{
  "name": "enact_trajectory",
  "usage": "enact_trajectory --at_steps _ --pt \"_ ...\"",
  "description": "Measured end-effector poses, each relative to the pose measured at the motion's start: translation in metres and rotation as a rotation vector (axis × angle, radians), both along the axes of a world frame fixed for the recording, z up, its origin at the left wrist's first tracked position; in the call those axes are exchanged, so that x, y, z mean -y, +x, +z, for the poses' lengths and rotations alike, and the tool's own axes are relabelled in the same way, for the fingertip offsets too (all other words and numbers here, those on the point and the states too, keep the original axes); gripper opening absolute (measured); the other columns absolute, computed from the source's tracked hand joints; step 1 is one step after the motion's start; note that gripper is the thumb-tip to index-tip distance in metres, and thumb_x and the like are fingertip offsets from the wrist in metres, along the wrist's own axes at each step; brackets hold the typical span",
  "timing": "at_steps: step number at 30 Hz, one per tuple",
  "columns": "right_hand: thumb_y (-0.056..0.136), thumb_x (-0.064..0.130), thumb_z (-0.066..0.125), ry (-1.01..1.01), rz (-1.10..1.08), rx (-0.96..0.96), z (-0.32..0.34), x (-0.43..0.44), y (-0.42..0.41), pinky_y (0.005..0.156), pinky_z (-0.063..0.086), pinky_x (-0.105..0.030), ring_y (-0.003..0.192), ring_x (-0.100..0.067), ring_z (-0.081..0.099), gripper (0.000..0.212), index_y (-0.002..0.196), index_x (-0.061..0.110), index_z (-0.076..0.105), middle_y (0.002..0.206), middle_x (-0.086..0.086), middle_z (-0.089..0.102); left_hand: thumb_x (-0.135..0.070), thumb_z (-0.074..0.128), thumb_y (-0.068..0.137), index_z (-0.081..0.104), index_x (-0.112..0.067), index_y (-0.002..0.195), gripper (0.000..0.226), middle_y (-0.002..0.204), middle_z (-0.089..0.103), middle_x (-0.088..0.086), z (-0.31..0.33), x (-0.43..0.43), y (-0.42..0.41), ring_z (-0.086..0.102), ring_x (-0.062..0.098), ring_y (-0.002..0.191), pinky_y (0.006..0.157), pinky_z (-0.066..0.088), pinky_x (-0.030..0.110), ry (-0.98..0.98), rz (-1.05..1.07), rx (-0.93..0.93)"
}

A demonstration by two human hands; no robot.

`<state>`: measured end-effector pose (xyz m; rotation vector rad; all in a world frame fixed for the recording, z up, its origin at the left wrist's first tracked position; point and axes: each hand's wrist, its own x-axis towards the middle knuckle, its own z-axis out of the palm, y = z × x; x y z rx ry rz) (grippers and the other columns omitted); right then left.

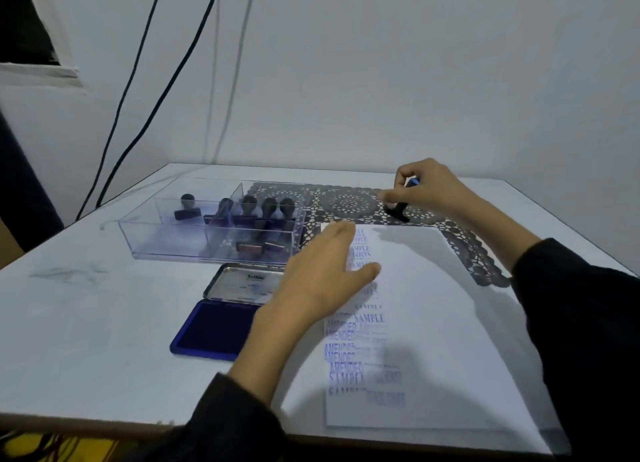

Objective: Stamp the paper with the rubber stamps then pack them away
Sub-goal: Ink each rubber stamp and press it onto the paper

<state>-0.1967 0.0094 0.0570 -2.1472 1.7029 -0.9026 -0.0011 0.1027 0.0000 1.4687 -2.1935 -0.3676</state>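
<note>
1. Far left: I see two dark cables running down the wall behind the table.

2. Left of centre: a clear compartment tray sits on the table. It holds the rubber stamps. One stands alone toward the tray's left, several stand upright in a row in its right half, and at least two lie tipped near the front wall. I cannot tell exactly which compartment each one occupies.

3. Just in front of the tray: the ink pad lies open, blue pad facing up, with its metal lid hinged back toward the tray.

4. Centre: the left hand rests flat on the near-left part of the paper, fingers straight and together, thumb spread to the side. The paper carries a column of blue imprints along its left side, reading SAMPLE and AMENDED.

5. Behind the paper: a dark lace mat lies partly under the sheet's far edge.

6. Right: the right hand hovers over the mat beyond the paper, fingers curled round a dark stamp. Blur hides the stamp's face.
</note>
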Motion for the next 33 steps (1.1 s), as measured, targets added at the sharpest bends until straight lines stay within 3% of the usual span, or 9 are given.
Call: enact_trajectory --at_steps 3,5,9,12,16,23,30,33 --pt "0.073 0.041 0.077 -0.01 -0.061 -0.037 -0.009 0.024 -0.002 0.062 0.036 -0.03 0.06 -0.008 0.045 0.034 0.058 0.018 0.056 0.056 0.009 0.051 -0.05 0.049 0.092 0.027 -0.012 0.147 0.07 0.156 0.024 0.001 -0.005 0.029 -0.022 0.028 0.019 0.139 0.107 0.032 0.038 0.059 0.042 0.088" --pt "0.077 0.044 0.072 -0.015 -0.078 -0.071 -0.018 0.034 0.001 0.058 0.033 -0.029 0.06 -0.012 0.045 0.038 0.059 0.018 0.052 0.058 0.004 0.05 -0.051 0.048 0.093 0.03 -0.008 0.145 0.071 0.154 0.025 0.006 -0.013 0.041 -0.033 0.028 0.023 0.139 0.107 0.032 0.039 0.064 0.081 0.113" --pt "0.087 0.043 0.061 -0.114 -0.111 -0.196 -0.039 0.048 0.013 0.05 0.026 -0.026 0.058 -0.02 0.047 0.042 0.061 0.016 0.044 0.056 0.0 0.047 -0.056 0.031 0.096 0.009 -0.003 0.151 0.08 0.16 0.003 0.013 -0.036 0.049 -0.044 -0.002 0.024 0.147 0.12 0.002 0.038 0.097 0.148 0.203" --pt "0.089 0.04 0.055 -0.194 -0.159 -0.288 -0.051 0.056 0.02 0.047 0.024 -0.025 0.061 -0.023 0.048 0.037 0.063 0.016 0.044 0.056 0.001 0.047 -0.058 0.023 0.096 0.003 -0.004 0.152 0.08 0.16 -0.004 0.012 -0.045 0.052 -0.044 -0.008 0.021 0.147 0.119 -0.007 0.035 0.105 0.154 0.235" --pt "0.089 0.033 0.051 -0.22 -0.162 -0.375 -0.059 0.064 0.025 0.046 0.021 -0.026 0.058 -0.025 0.046 0.035 0.062 0.015 0.038 0.053 0.002 0.042 -0.059 0.021 0.096 0.002 -0.005 0.152 0.079 0.16 -0.005 0.011 -0.047 0.054 -0.045 -0.008 0.02 0.147 0.118 -0.009 0.034 0.076 0.161 0.245" --pt "0.085 0.023 0.049 -0.235 -0.165 -0.425 -0.07 0.074 0.031 0.047 0.022 -0.025 0.06 -0.026 0.047 0.022 0.066 0.014 0.049 0.06 -0.002 0.051 -0.059 0.02 0.096 0.002 -0.006 0.152 0.079 0.16 -0.005 0.01 -0.048 0.055 -0.045 -0.01 0.018 0.147 0.118 -0.01 0.035 0.081 0.158 0.251" --pt "0.084 0.019 0.047 -0.296 -0.216 -0.443 -0.08 0.073 0.033 0.047 0.02 -0.028 0.057 -0.025 0.044 0.021 0.065 0.015 0.043 0.052 0.003 0.037 -0.059 0.02 0.096 0.001 -0.006 0.152 0.079 0.16 -0.005 0.01 -0.047 0.055 -0.044 -0.009 0.018 0.147 0.119 -0.008 0.035 0.084 0.153 0.267" --pt "0.086 0.02 0.046 -0.337 -0.217 -0.446 -0.085 0.069 0.033 0.049 0.023 -0.029 0.058 -0.024 0.047 0.018 0.069 0.015 0.047 0.055 0.001 0.046 -0.059 0.02 0.096 0.001 -0.006 0.152 0.079 0.16 -0.005 0.01 -0.046 0.053 -0.044 -0.009 0.018 0.147 0.119 -0.009 0.034 0.089 0.154 0.263"
